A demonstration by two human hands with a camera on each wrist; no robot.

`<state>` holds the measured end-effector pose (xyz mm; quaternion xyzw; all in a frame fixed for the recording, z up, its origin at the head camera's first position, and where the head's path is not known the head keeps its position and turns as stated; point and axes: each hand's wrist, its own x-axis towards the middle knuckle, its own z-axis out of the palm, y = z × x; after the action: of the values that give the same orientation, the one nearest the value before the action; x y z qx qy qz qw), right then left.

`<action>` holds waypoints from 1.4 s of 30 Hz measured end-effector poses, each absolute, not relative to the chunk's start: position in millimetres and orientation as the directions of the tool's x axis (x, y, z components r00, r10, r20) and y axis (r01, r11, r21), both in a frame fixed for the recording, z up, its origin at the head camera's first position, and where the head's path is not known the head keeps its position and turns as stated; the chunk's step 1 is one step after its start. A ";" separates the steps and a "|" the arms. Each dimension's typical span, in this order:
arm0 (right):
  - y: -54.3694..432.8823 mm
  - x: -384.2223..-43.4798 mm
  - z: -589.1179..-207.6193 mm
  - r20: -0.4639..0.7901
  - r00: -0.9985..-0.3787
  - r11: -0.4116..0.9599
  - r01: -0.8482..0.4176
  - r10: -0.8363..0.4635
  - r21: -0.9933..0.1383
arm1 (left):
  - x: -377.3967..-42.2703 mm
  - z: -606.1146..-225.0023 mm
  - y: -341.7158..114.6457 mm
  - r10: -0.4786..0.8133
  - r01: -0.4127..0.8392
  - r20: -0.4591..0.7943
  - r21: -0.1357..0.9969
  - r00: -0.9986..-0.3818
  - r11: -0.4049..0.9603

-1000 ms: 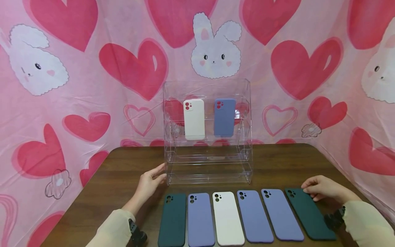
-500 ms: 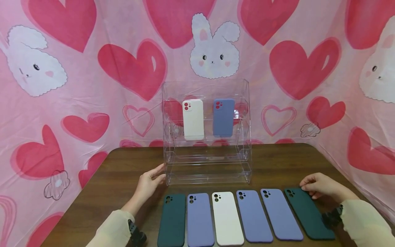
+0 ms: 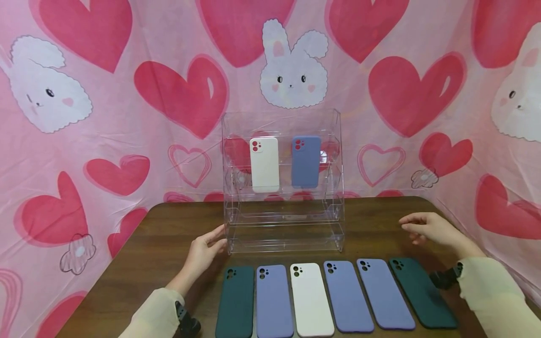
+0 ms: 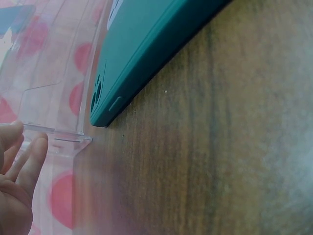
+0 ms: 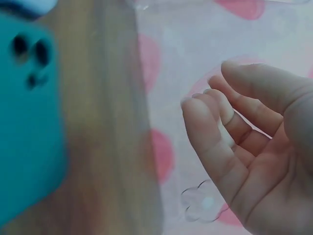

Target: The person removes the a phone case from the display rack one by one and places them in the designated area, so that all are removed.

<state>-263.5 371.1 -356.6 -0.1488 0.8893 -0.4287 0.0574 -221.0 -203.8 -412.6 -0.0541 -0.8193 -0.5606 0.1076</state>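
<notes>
A clear acrylic tiered display stand (image 3: 284, 244) stands on the table, holding a white phone case (image 3: 265, 164) and a blue-violet phone case (image 3: 306, 162) upright on a higher tier. My left hand (image 3: 204, 249) rests its fingertips at the stand's lower left side, fingers extended. My right hand (image 3: 431, 230) hovers beyond the dark green phone case (image 3: 427, 295) at the row's right end. In the right wrist view its fingers (image 5: 205, 129) are loosely bent, with nothing between them and the thumb.
Along the front of the wooden table (image 3: 139, 263) lies a row of phone cases: a dark green case (image 3: 235, 303) at left, a white case (image 3: 313, 300), and several violet ones. A pink heart-and-rabbit cloth (image 3: 181, 28) hangs behind the table.
My right hand has left the corner of the right-end dark green case, moving up and slightly left. The left hand and the cases stay where they were.
</notes>
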 end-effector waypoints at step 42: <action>216.6 -312.9 -211.7 0.340 -0.893 0.461 -0.444 -0.294 -0.768 | -222.6 -413.1 -203.5 -0.035 0.203 0.231 0.909 -0.972 0.363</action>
<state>-312.9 216.6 -211.7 -0.2169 0.8509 -0.4719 -0.0796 -222.6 -203.5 -413.1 -0.0514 -0.8188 -0.5620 0.1057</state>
